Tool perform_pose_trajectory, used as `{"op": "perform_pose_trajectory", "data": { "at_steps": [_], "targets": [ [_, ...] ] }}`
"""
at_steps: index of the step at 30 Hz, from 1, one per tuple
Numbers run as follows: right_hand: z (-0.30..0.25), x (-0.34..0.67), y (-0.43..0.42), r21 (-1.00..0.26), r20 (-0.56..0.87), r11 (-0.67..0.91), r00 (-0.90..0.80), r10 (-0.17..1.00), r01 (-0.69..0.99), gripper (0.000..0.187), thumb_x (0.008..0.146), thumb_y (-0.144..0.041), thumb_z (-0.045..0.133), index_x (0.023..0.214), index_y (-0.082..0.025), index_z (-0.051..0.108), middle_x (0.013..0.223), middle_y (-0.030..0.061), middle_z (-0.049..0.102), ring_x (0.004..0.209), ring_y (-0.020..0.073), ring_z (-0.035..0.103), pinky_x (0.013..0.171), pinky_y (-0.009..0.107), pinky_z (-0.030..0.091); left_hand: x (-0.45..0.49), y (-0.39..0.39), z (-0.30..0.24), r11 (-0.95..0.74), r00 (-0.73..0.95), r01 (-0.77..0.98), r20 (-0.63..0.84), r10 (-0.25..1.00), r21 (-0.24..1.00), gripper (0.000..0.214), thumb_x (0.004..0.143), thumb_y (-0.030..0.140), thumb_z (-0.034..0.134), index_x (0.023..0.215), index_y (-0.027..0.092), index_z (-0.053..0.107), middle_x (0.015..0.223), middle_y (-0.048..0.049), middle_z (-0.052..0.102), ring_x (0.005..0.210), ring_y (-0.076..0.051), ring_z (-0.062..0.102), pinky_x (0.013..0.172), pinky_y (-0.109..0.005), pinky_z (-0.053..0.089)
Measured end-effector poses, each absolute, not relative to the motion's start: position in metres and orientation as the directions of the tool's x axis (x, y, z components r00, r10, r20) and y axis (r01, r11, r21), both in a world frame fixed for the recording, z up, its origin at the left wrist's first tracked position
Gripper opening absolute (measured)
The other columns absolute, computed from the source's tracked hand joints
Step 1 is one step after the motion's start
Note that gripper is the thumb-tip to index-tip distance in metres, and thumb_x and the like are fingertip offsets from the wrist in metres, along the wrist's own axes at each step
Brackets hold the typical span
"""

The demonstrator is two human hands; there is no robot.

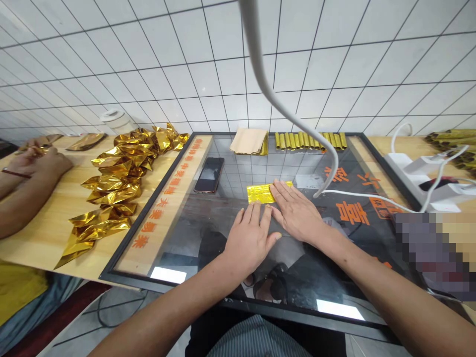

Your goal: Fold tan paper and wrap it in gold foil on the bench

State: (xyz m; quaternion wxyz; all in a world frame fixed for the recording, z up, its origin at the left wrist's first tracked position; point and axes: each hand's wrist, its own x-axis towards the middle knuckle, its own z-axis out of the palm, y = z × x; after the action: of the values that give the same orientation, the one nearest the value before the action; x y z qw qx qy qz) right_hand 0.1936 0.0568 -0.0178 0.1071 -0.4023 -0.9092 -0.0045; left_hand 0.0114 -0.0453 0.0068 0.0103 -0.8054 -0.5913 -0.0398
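A small gold foil sheet (261, 193) lies flat on the glass panel (208, 218) in front of me. My right hand (295, 210) rests open on the glass, its fingertips pressing on the sheet's right end. My left hand (250, 237) lies open and flat just below the sheet, fingers pointing toward it, thumb touching the right hand. Neither hand grips anything.
A black phone (209, 174) lies left of the sheet. Rolled gold tubes (310, 140) and a stack of tan paper (249, 141) sit at the far edge. Folded gold foil pieces (115, 183) cover the wooden table on the left, where another person's hands (37, 161) rest. White cables (372, 198) and chargers lie on the right.
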Motion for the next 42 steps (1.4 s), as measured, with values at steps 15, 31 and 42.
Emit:
{"op": "perform_pose_trajectory", "data": {
  "at_steps": [15, 31, 42],
  "targets": [
    [-0.011, 0.193, 0.056, -0.117, 0.151, 0.683, -0.667, 0.73, 0.721, 0.068, 0.113, -0.042, 0.041, 0.168, -0.002, 0.044, 0.178, 0.0239, 0.033, 0.166, 0.0339, 0.035, 0.137, 0.053, 0.028, 0.014, -0.034, 0.02, -0.385, 0.355, 0.907, 0.183, 0.917, 0.169, 0.071, 0.115, 0.059, 0.038, 0.165, 0.008, 0.041, 0.172, -0.0244, 0.046, 0.161, -0.038, 0.043, 0.131, -0.055, 0.039],
    [-0.019, 0.193, 0.058, -0.132, 0.165, 0.675, -0.655, 0.737, 0.726, 0.07, 0.114, -0.045, 0.032, 0.17, -0.004, 0.041, 0.178, 0.0231, 0.031, 0.166, 0.0319, 0.034, 0.137, 0.055, 0.028, 0.015, 0.007, -0.007, -0.311, 0.284, 0.906, 0.133, 0.949, 0.286, 0.091, 0.112, 0.073, 0.024, 0.171, 0.004, 0.034, 0.179, -0.0221, 0.032, 0.17, -0.033, 0.027, 0.138, -0.054, 0.027],
    [-0.021, 0.194, 0.058, -0.119, 0.195, 0.673, -0.647, 0.737, 0.73, 0.07, 0.116, -0.049, 0.032, 0.17, -0.006, 0.042, 0.178, 0.0218, 0.033, 0.166, 0.0316, 0.033, 0.137, 0.054, 0.028, 0.01, 0.014, -0.001, -0.3, 0.277, 0.939, 0.143, 0.95, 0.171, 0.095, 0.11, 0.078, 0.027, 0.165, 0.002, 0.045, 0.172, -0.0237, 0.047, 0.162, -0.037, 0.042, 0.132, -0.053, 0.036]
  ]
}}
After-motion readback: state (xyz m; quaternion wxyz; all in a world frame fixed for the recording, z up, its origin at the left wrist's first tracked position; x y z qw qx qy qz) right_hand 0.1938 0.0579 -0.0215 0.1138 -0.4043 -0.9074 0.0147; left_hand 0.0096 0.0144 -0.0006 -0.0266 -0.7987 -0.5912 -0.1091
